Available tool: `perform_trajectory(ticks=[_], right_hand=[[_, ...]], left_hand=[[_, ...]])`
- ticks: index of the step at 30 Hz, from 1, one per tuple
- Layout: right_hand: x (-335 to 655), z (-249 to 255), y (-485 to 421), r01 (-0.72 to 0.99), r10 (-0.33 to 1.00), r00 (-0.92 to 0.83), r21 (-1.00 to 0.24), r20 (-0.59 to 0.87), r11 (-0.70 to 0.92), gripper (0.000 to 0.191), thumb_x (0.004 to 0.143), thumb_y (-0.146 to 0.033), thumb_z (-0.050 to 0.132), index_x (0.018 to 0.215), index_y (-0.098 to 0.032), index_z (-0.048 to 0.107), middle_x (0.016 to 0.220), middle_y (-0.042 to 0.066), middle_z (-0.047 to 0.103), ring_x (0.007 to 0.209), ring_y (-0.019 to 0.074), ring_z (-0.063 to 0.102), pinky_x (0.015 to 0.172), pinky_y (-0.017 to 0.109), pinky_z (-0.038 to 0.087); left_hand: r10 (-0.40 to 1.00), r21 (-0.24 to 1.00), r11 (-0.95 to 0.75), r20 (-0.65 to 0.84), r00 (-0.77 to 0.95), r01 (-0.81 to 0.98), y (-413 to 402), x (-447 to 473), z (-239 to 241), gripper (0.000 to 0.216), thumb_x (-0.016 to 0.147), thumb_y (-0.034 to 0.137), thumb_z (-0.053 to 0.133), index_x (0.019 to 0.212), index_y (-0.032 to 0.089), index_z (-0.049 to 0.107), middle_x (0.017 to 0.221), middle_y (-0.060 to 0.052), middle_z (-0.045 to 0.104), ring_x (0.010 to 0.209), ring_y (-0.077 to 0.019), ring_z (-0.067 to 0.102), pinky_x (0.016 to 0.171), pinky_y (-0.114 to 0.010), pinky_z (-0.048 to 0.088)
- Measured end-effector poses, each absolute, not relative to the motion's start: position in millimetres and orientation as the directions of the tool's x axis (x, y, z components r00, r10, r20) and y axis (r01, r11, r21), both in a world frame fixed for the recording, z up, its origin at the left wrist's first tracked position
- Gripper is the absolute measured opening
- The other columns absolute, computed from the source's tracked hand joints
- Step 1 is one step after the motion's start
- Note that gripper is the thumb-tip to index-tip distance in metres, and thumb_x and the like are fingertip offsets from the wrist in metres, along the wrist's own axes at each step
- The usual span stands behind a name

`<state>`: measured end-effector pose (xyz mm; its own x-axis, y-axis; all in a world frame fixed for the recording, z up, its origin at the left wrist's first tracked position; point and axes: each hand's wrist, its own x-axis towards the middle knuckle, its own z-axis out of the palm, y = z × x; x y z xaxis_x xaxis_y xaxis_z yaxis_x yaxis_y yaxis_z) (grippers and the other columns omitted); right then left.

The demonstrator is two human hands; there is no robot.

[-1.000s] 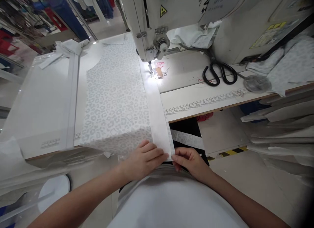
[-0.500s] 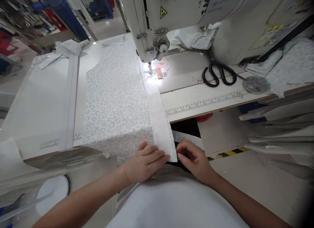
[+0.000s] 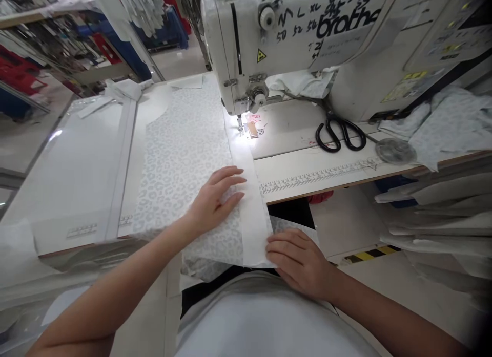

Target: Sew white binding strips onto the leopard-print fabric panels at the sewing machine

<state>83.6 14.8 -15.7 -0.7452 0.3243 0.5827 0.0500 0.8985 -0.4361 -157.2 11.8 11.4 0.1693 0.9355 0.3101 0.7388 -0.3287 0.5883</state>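
A white leopard-print fabric panel (image 3: 180, 162) lies flat on the sewing table and runs up to the machine. A plain white fabric band (image 3: 251, 208) lies along its right side, with its far end under the presser foot (image 3: 240, 124) of a Brother sewing machine (image 3: 246, 55). My left hand (image 3: 217, 198) rests flat on the print, fingertips at the band's edge, holding nothing. My right hand (image 3: 298, 262) lies flat at the band's near end, also not gripping. The fabric's near end droops over the table edge, partly hidden by my body.
Black-handled scissors (image 3: 340, 134) and a round metal disc (image 3: 395, 151) sit right of the machine, beside a printed ruler strip (image 3: 315, 177). Crumpled patterned fabric (image 3: 446, 126) lies at far right, and stacked white pieces (image 3: 434, 208) sit below. A long guide bar (image 3: 123, 167) crosses the left table.
My left hand has moved forward off the near edge and lies flat on the print. My right hand has flattened onto the band's near end. The view has tilted up.
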Motion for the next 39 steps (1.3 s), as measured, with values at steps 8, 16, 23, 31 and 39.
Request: perform_trajectory(ticks=[8,16,23,31,39], right_hand=[[85,-14,16,0.047,0.341,-0.748,-0.467,0.57,0.883,0.018,0.084,-0.006,0.046,0.091,-0.015,0.06,0.087,0.006,0.069,0.093,0.0173,0.061,0.082,0.032,0.048],[80,-6,17,0.06,0.399,-0.781,-0.578,0.48,0.814,0.021,0.082,-0.002,0.044,0.089,-0.014,0.06,0.082,0.006,0.065,0.083,0.0177,0.059,0.077,0.032,0.05],[61,-4,46,0.077,0.396,-0.78,-0.552,0.485,0.83,0.022,0.083,-0.002,0.043,0.089,-0.015,0.059,0.08,0.006,0.065,0.08,0.0177,0.058,0.073,0.032,0.05],[33,-1,87,0.089,0.346,-0.8,-0.473,0.491,0.876,0.021,0.084,-0.002,0.043,0.086,-0.016,0.06,0.081,0.006,0.064,0.081,0.0176,0.058,0.074,0.032,0.048],[10,1,131,0.053,0.253,-0.841,-0.393,0.478,0.918,0.022,0.085,-0.003,0.041,0.08,-0.013,0.06,0.079,0.008,0.064,0.079,0.0185,0.055,0.072,0.033,0.046]], left_hand=[[0.973,0.458,-0.229,0.11,0.201,0.859,10,-161,7,0.04,0.091,0.032,0.044,0.128,0.018,0.047,0.14,-0.007,0.041,0.137,-0.0265,0.021,0.109,-0.049,0.029],[0.966,0.387,-0.247,0.023,0.258,0.888,14,-160,11,0.042,0.091,0.037,0.044,0.129,0.02,0.044,0.142,-0.009,0.038,0.135,-0.0293,0.024,0.104,-0.056,0.029],[0.96,0.329,-0.27,0.024,0.278,0.905,41,-181,11,0.044,0.091,0.04,0.041,0.131,0.021,0.042,0.143,-0.007,0.037,0.135,-0.0299,0.022,0.104,-0.055,0.029],[0.952,0.329,-0.306,0.079,0.296,0.893,61,-186,15,0.035,0.091,0.028,0.043,0.123,0.017,0.049,0.139,-0.013,0.04,0.135,-0.0311,0.024,0.102,-0.057,0.032],[0.947,0.463,-0.32,0.129,0.294,0.826,68,-199,12,0.037,0.089,0.028,0.049,0.124,0.017,0.048,0.13,-0.01,0.052,0.13,-0.025,0.035,0.106,-0.049,0.033]])
